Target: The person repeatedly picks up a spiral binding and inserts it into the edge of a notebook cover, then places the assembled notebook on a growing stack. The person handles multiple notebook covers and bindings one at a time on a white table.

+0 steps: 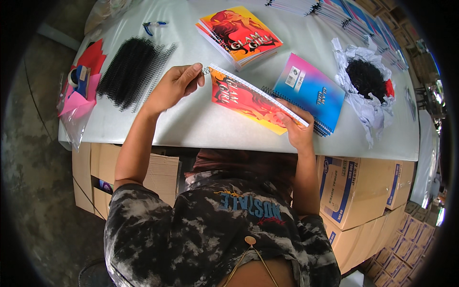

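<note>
Head view: nearest me, between two and three o'clock, the right hand (300, 130) holds a red-and-yellow notebook (252, 106) by its right end, just above centre. Toward eleven, the left hand's (179, 85) fingers pinch the end of its wire coil (206, 71). Beyond, on the table (191, 125), I see a blue-pink notebook (310, 95) at two, black coils (126, 74) at ten and a notebook stack (239, 36) at twelve.

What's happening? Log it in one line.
left hand: at protruding binding coil; right hand: gripping red-yellow spiral notebook; nearby: blue-pink spiral notebook, notebook stack
</note>
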The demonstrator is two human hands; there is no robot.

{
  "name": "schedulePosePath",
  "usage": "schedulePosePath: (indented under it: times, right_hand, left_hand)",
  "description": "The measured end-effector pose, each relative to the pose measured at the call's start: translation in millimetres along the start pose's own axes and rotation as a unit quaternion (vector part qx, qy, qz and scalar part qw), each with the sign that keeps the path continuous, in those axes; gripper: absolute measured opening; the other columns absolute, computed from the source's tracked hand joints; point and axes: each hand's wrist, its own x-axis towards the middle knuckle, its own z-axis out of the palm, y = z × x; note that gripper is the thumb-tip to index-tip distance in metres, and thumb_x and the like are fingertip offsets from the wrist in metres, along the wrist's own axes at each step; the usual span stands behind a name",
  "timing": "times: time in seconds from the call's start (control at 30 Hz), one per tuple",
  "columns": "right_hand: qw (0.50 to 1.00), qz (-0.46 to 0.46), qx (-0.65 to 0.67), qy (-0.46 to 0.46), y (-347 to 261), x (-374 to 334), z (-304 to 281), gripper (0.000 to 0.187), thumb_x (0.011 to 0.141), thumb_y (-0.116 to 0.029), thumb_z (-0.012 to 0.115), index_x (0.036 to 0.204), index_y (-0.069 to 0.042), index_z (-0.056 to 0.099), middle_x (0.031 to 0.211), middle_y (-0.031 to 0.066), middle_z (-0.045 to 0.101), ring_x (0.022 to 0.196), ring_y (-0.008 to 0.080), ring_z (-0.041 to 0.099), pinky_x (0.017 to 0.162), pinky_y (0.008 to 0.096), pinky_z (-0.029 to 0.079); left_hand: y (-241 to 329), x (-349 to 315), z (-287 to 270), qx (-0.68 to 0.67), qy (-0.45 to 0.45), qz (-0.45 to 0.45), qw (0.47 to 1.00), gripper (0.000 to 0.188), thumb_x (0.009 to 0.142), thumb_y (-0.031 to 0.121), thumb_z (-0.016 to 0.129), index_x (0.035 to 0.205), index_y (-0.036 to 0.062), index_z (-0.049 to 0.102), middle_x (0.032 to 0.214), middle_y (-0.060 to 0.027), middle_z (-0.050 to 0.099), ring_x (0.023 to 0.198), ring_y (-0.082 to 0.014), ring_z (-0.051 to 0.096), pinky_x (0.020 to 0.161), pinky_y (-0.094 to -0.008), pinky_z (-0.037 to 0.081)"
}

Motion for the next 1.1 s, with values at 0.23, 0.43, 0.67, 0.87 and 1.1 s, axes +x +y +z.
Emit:
schedulePosePath:
  times: [0.23, 0.43, 0.67, 0.87, 1.1]
  right_hand:
    - [0.998, -0.040, -0.016, -0.037, 0.7, 3.1, -6.7, 0.025, 0.083, -0.001, 0.060, 0.108, 0.002, 0.061, 0.096, 0.0093, 0.066, 0.083, 0.0104, 0.059, 0.076, 0.0239, 0.048]
    - [1.000, -0.001, 0.011, -0.006, 4.0, -5.0, 2.3, 0.024, 0.084, -0.001, 0.058, 0.108, 0.003, 0.060, 0.093, 0.0090, 0.067, 0.081, 0.0114, 0.061, 0.076, 0.0246, 0.049]
    - [0.991, -0.082, -0.097, -0.031, 6.8, -6.2, 5.7, 0.032, 0.077, 0.009, 0.053, 0.108, 0.002, 0.061, 0.106, 0.0150, 0.063, 0.095, 0.0210, 0.062, 0.084, 0.0280, 0.047]
    - [0.987, -0.099, -0.128, -0.009, 4.5, -10.9, 15.2, 0.035, 0.073, 0.013, 0.052, 0.105, 0.002, 0.062, 0.106, 0.0161, 0.063, 0.097, 0.0236, 0.063, 0.085, 0.0285, 0.048]
    - [0.980, -0.141, -0.140, -0.005, 7.1, -11.9, 20.9, 0.035, 0.072, 0.010, 0.054, 0.106, 0.002, 0.062, 0.105, 0.0168, 0.063, 0.095, 0.0253, 0.063, 0.083, 0.0292, 0.049]
  left_hand:
    - [15.9, 9.1, -11.6, 0.114, 0.016, 0.140, 0.983, 0.025, 0.090, 0.026, 0.053, 0.080, 0.0028, 0.058, 0.074, -0.0031, 0.054, 0.063, -0.0086, 0.047, 0.056, -0.0202, 0.037]
    - [45.1, -2.4, -5.8, 0.479, -0.019, 0.200, 0.854, 0.022, 0.079, 0.013, 0.065, 0.098, 0.0054, 0.057, 0.103, -0.0089, 0.058, 0.098, -0.0244, 0.053, 0.082, -0.0327, 0.040]
    - [46.2, -4.0, 3.1, 0.603, 0.056, 0.387, 0.696, 0.021, 0.073, 0.012, 0.067, 0.091, 0.0050, 0.058, 0.096, -0.0044, 0.058, 0.091, -0.0230, 0.054, 0.076, -0.0341, 0.042]
    - [53.9, -6.1, 9.0, 0.619, 0.021, 0.323, 0.715, 0.018, 0.070, 0.015, 0.069, 0.083, 0.0072, 0.058, 0.083, -0.0031, 0.057, 0.086, -0.0204, 0.056, 0.073, -0.0314, 0.043]
    - [41.5, -3.5, 17.9, 0.598, 0.276, 0.416, 0.627, 0.070, 0.070, 0.052, 0.064, 0.121, 0.0070, 0.048, 0.124, -0.0143, 0.048, 0.121, -0.0322, 0.039, 0.100, -0.0461, 0.026]
